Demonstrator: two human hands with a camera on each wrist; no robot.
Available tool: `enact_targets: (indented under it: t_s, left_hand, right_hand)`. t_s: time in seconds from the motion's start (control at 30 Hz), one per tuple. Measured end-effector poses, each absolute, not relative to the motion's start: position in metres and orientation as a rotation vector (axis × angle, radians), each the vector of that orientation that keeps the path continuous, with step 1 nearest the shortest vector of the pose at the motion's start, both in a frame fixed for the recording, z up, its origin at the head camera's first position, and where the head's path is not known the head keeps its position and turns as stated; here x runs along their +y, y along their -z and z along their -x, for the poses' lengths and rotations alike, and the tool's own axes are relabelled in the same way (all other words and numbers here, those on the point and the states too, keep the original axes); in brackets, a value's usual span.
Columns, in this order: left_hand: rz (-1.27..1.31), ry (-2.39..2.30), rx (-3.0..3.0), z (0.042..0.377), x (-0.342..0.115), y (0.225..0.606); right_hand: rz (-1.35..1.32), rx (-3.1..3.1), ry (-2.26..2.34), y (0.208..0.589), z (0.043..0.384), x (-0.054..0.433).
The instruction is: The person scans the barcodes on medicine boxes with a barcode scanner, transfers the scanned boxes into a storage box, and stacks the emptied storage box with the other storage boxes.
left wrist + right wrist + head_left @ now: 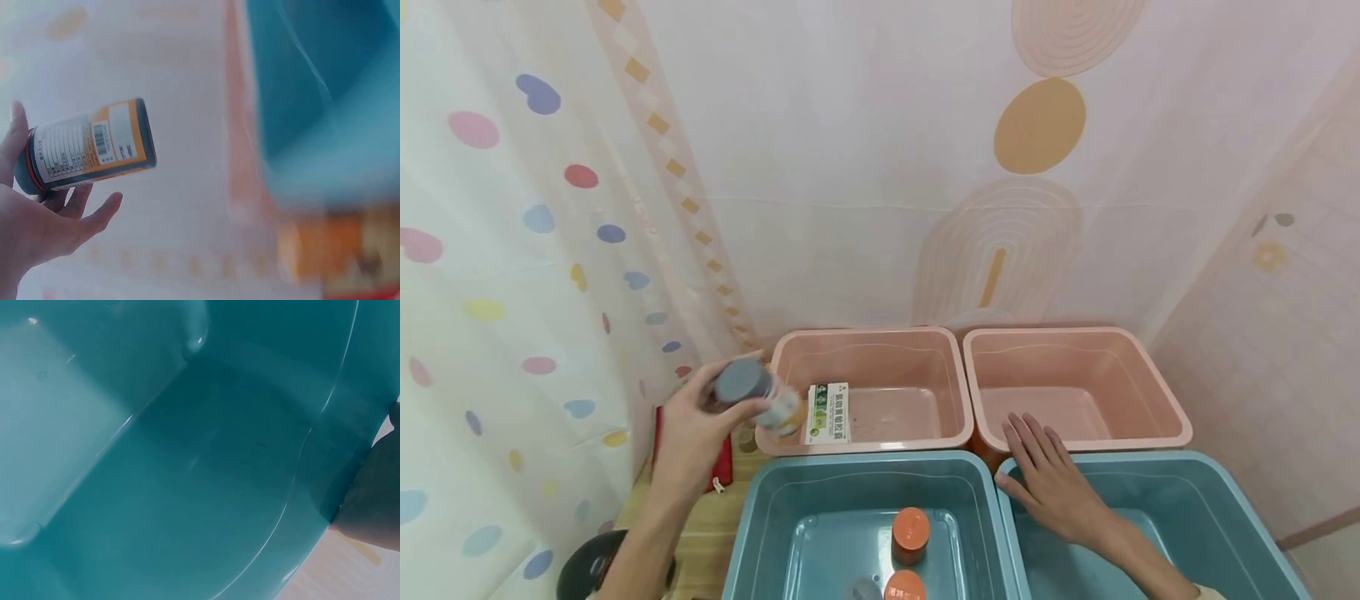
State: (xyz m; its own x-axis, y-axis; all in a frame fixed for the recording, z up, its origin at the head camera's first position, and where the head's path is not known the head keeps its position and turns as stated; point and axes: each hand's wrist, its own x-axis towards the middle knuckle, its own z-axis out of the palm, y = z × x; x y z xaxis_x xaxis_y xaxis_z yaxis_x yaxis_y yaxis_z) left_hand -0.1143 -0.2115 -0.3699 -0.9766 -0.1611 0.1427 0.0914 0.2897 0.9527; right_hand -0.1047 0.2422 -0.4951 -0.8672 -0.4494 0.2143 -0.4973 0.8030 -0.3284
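Curtain (850, 167), head view, behind pink bins (1112, 444) and teal bins (865, 458) on a wooden table (722, 533); left hand (692, 425) grasps a grey-capped bottle (760, 390) at the left pink bin's outer edge; right hand (1048, 479), fingers extended, lies across a teal rim. Left wrist: bottle gripped by one end. Right wrist: teal interior.

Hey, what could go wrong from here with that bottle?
The left hand holds the bottle near its cap, so it might slip. In the head view, the bottle overlaps the edge of the left pink bin, so it could bump that. Dropped inside, it might hit the box.
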Motion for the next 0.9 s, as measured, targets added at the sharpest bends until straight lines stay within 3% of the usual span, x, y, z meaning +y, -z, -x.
enact_targets:
  t_s: [0.2,0.43,0.67,0.9]
  left_hand:
    - [0.183,2.108,-2.315,0.178,-0.139,0.356]
    - [0.495,2.265,-2.399,0.240,-0.043,0.378]
    - [0.696,2.201,-2.521,0.260,0.032,0.400]
    - [0.504,1.939,-2.737,0.269,0.081,0.422]
  right_hand:
    - [-0.809,-2.878,-0.639,0.493,0.109,0.250]
    - [-0.834,-2.882,-0.724,0.494,0.112,0.252]
    - [-0.771,-3.036,-0.777,0.491,0.114,0.241]
    - [-0.741,-3.077,-0.736,0.487,0.111,0.236]
